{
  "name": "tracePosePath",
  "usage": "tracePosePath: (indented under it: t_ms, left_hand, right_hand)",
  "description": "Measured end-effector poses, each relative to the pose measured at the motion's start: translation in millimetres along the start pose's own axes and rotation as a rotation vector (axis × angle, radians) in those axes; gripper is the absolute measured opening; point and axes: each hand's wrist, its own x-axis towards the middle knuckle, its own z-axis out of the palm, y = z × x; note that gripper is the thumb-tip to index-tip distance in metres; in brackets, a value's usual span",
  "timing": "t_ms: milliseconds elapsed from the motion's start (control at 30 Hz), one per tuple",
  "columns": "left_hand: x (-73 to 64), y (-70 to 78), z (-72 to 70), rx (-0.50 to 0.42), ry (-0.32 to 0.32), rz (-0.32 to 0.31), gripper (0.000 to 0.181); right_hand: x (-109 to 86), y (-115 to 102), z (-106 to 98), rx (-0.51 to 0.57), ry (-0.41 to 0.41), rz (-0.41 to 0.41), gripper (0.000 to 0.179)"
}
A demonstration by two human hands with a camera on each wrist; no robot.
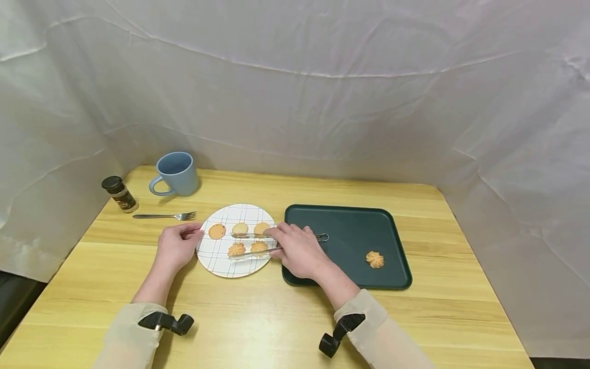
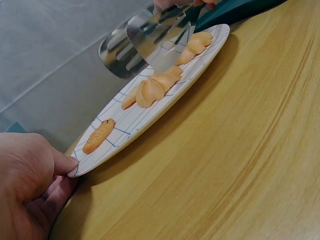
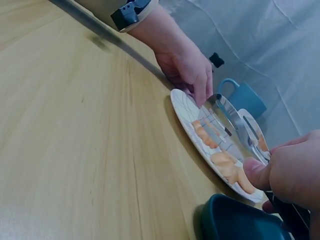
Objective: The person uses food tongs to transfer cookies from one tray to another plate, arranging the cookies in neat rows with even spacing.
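A white plate (image 1: 216, 261) with a grid of thin lines bears several cookies, some round and flat, some swirled. My left hand (image 1: 178, 246) pinches its left rim between thumb and fingers, as the left wrist view shows. Metal tongs (image 1: 251, 253) are gripped in my right hand (image 1: 301, 251), which is over the left side of the dark green tray (image 1: 350, 220). The spread tong arms reach left above the plate, over the swirled cookies (image 2: 152, 89), with no cookie between their tips. On the tray's right part lies one swirled cookie (image 1: 375, 259).
Behind the plate to the left stand a blue mug (image 1: 181, 177) and a dark-capped spice jar (image 1: 121, 195). A fork (image 1: 166, 216) lies in front of them. A pale cloth (image 1: 295, 113) hangs around the wooden table (image 1: 239, 323).
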Motion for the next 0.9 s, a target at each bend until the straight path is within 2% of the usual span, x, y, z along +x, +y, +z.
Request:
tracePosePath:
  t_ms: [433,667,900]
  left_hand:
    - [-0.8,0.7,0.1,0.003,-0.002,-0.012,0.034]
    - [-1.0,1.7,0.7,0.005,0.003,-0.014,0.034]
    - [-1.6,1.3,1.6,0.009,0.012,0.001,0.033]
  right_hand:
    - [-27.8,19,-12,0.088,0.042,0.033,0.051]
    - [-51.2,35,-21,0.122,0.077,0.072,0.050]
    - [-78.8,53,-32,0.105,0.113,0.099,0.050]
